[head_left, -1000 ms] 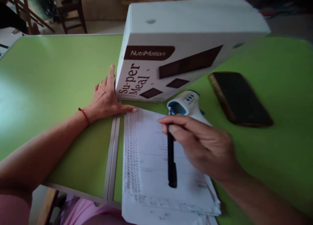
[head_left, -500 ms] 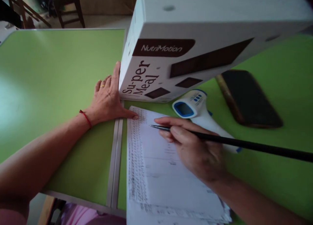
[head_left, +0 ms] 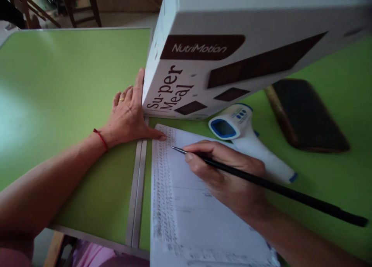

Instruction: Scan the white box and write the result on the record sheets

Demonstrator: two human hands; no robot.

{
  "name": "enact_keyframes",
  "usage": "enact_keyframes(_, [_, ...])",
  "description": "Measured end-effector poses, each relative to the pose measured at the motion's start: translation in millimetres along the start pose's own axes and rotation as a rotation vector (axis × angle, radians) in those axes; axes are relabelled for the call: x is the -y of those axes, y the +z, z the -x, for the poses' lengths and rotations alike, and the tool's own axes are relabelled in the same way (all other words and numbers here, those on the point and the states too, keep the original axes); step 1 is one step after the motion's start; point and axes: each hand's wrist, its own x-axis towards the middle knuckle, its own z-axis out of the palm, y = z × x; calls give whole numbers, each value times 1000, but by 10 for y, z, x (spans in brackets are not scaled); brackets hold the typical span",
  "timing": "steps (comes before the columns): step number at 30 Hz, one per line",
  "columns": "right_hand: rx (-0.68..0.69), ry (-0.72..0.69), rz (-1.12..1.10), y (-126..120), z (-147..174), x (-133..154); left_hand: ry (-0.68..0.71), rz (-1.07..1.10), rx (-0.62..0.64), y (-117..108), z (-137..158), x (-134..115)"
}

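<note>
My right hand (head_left: 226, 170) pinches a long black pen (head_left: 279, 187) near its silver tip. That tip is at the upper left part of a white paper sheet (head_left: 203, 220), beside dense rows of handwriting; whether it touches I cannot tell. My left hand (head_left: 128, 112) lies with fingers spread, its thumb on the sheet's top left corner. The left index finger rests along the lower corner of a white box (head_left: 200, 23) lettered "NutriMotion Su-per Meal". More sheets show under the top one at its lower edge. A red string circles my left wrist.
A white and blue infrared thermometer (head_left: 247, 139) lies just beyond my right hand. Farther right is a dark phone (head_left: 309, 114). A metal seam (head_left: 136, 193) divides the green table (head_left: 72, 85). Wooden chairs (head_left: 81, 5) stand behind it.
My right hand has turned the pen so its rear end points lower, and the tip has shifted left toward the handwriting. My left hand stays in place. The view has shifted slightly.
</note>
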Motion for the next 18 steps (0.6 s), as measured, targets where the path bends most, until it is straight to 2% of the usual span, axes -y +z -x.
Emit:
enact_keyframes(7, [1,-24,38,4,-26,4,-7,-11,3,7,-3,-4])
enact_keyframes(18, [45,63,13,0,-35,42,-11,-2,9,6,-9,-4])
